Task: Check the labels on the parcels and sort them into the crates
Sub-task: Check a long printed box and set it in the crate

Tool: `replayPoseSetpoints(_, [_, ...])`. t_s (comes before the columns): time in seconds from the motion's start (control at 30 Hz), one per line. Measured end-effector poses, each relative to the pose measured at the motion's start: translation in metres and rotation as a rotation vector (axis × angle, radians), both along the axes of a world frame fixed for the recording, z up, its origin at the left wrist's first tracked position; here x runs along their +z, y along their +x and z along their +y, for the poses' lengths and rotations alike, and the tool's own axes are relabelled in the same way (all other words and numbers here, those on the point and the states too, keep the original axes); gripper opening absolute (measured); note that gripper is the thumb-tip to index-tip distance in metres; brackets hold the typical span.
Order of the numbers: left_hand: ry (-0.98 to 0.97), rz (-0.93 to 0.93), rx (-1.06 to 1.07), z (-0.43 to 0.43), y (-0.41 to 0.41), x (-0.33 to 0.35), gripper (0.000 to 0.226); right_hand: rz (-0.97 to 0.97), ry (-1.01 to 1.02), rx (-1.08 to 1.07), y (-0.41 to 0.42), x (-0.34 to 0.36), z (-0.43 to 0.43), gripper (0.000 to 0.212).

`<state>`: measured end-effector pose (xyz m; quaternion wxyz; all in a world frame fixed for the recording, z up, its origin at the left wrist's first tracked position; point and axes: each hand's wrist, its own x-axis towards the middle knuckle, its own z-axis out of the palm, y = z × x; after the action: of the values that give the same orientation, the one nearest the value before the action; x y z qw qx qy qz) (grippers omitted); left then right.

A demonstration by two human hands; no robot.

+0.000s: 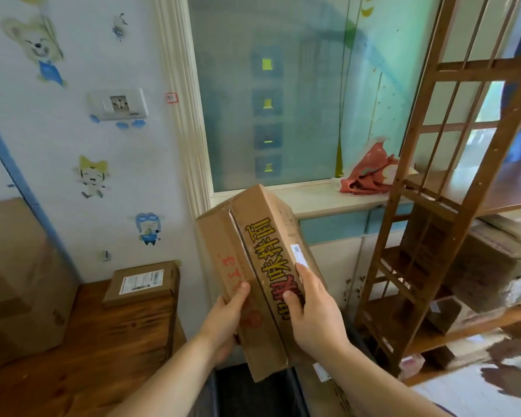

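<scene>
Parcel: long cardboard parcel (262, 275), held up in the air mid-frame, tilted, far end toward the window. Big yellow/red printed characters on one face, red handwriting on the face to its left, small white label (298, 254) on the right-side face.
L hand: left hand (226, 314) grips the parcel's near left side, thumb on top by the red writing, fingers curled underneath.
R hand: right hand (313, 314) grips the near right side, thumb on the printed face, fingers wrapped round the edge just below the label.
Crate: dark crate (253, 392) directly under the parcel, between the forearms; only part in view.
Surface: wooden surface (88, 350) at left. Carries a small brown parcel (142, 284) w/ a white shipping label on top, at the far right corner, and a large cardboard box (18, 281) at the left edge.
Wall: white wall (73, 139) w/ cartoon stickers; wall socket (118, 104) higher up.
Window: frosted window (283, 100) straight ahead; red crumpled bag (367, 173) lies on the sill (322, 197).
Rack: slatted wooden rack (433, 206) at right, cardboard boxes (487, 266) on its shelves.
</scene>
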<state>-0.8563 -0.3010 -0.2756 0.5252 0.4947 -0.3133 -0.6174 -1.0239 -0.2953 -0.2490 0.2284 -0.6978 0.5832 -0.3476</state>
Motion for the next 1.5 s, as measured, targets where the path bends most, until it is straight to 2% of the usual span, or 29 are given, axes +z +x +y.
replayPoseSetpoints(0.07, [-0.033, -0.035, 0.013, -0.002, 0.005, 0.0, 0.058, 0.006, -0.016, 0.007, 0.003, -0.001, 0.0, 0.052])
replayPoseSetpoints(0.17, [-0.045, -0.061, 0.005, -0.003, 0.008, 0.002, 0.04, -0.017, -0.012, 0.007, 0.003, -0.002, 0.0, 0.05])
replayPoseSetpoints(0.27, [-0.052, -0.12, 0.019, -0.002, 0.005, 0.005, 0.033, -0.072, 0.015, 0.015, -0.001, -0.005, -0.002, 0.049])
replayPoseSetpoints(0.43, [-0.094, -0.274, 0.101, -0.004, -0.006, 0.014, 0.054, -0.162, 0.077, 0.01, -0.014, -0.002, -0.007, 0.047])
replayPoseSetpoints(0.53, [-0.102, -0.379, 0.128, -0.008, -0.022, 0.024, 0.053, -0.189, 0.096, 0.034, -0.035, 0.002, -0.011, 0.042])
replayPoseSetpoints(0.67, [-0.118, -0.454, 0.177, -0.011, -0.045, 0.043, 0.066, -0.178, 0.08, 0.068, -0.063, 0.009, -0.017, 0.042])
replayPoseSetpoints(0.8, [-0.138, -0.446, 0.244, -0.017, -0.069, 0.065, 0.057, -0.199, 0.086, 0.094, -0.091, 0.01, -0.02, 0.042])
replayPoseSetpoints(0.87, [-0.151, -0.445, 0.272, -0.02, -0.074, 0.072, 0.065, -0.217, 0.087, 0.099, -0.098, 0.01, -0.019, 0.042])
replayPoseSetpoints(1.0, [-0.227, -0.498, 0.3, -0.025, -0.082, 0.086, 0.098, -0.223, 0.084, 0.125, -0.115, 0.016, -0.021, 0.042])
replayPoseSetpoints(1.17, [-0.268, -0.599, 0.302, -0.03, -0.081, 0.102, 0.114, -0.208, 0.056, 0.159, -0.127, 0.026, -0.026, 0.045])
replayPoseSetpoints(1.23, [-0.292, -0.578, 0.327, -0.032, -0.082, 0.108, 0.106, -0.218, 0.051, 0.163, -0.13, 0.027, -0.028, 0.045])
replayPoseSetpoints(1.3, [-0.312, -0.528, 0.369, -0.033, -0.082, 0.114, 0.09, -0.218, 0.041, 0.165, -0.133, 0.027, -0.029, 0.045])
replayPoseSetpoints(1.4, [-0.348, -0.569, 0.411, -0.033, -0.08, 0.126, 0.065, -0.217, 0.036, 0.167, -0.134, 0.027, -0.031, 0.043])
replayPoseSetpoints(1.5, [-0.367, -0.666, 0.347, -0.032, -0.077, 0.134, 0.07, -0.24, 0.038, 0.169, -0.132, 0.027, -0.033, 0.042])
